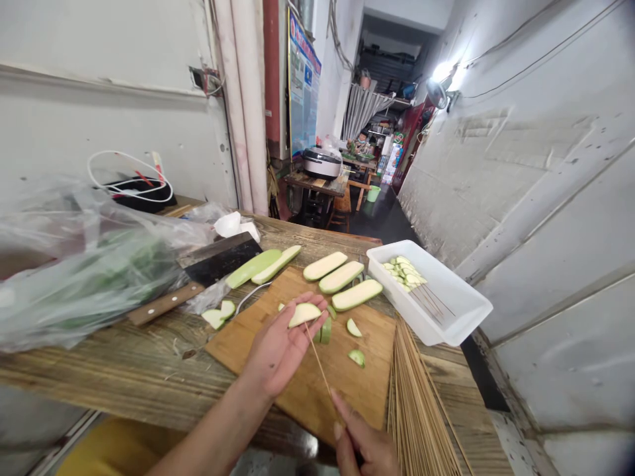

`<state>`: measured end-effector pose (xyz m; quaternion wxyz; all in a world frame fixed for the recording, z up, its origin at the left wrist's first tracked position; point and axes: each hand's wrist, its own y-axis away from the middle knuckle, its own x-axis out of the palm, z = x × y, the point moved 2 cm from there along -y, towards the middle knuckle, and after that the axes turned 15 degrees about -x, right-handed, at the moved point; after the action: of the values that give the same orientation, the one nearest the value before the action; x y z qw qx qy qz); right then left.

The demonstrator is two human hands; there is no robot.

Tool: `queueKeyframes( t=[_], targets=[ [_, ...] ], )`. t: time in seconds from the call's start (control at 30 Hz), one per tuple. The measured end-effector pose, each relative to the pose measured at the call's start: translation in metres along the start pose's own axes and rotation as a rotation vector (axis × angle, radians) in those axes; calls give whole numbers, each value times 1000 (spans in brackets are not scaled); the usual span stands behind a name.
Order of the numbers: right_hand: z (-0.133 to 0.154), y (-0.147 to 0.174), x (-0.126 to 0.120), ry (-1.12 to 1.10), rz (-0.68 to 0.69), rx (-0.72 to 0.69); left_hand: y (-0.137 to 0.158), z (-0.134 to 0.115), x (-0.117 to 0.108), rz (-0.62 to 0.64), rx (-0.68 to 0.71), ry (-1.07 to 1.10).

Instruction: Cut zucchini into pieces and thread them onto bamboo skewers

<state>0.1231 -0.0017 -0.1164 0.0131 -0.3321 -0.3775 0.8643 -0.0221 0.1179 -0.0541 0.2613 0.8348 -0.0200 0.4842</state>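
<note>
Palm up over the wooden cutting board (367, 390), my left hand (278, 350) holds a half-moon zucchini slice (303, 314) across its fingers. My right hand (364, 439), lower down, grips a thin bamboo skewer (319, 360) whose upper end meets the edge of that slice. Whether the tip has gone into it I cannot tell. Cut zucchini pieces (325, 330) lie partly hidden behind my left fingers. Two loose slices, one of them a half-moon (356, 357), rest to the right. Halved zucchinis (357, 295) lie cut side up along the board's far edge.
A white plastic tub (461, 304) at right holds skewered slices (404, 272). Many bamboo skewers (419, 410) lie beside the board. Leftward are a cleaver (223, 259), more zucchini halves (254, 266), offcuts (213, 318) and a plastic bag of greens (99, 284).
</note>
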Motion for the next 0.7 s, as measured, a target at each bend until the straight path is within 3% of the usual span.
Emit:
queueKeyframes(
  t=[0.4, 0.7],
  targets=[
    [1, 2, 0, -112, -8, -11, 2, -1, 4, -41, -10, 24],
    [2, 2, -2, -166, -36, -21, 1, 1, -1, 2, -33, 18]
  ],
)
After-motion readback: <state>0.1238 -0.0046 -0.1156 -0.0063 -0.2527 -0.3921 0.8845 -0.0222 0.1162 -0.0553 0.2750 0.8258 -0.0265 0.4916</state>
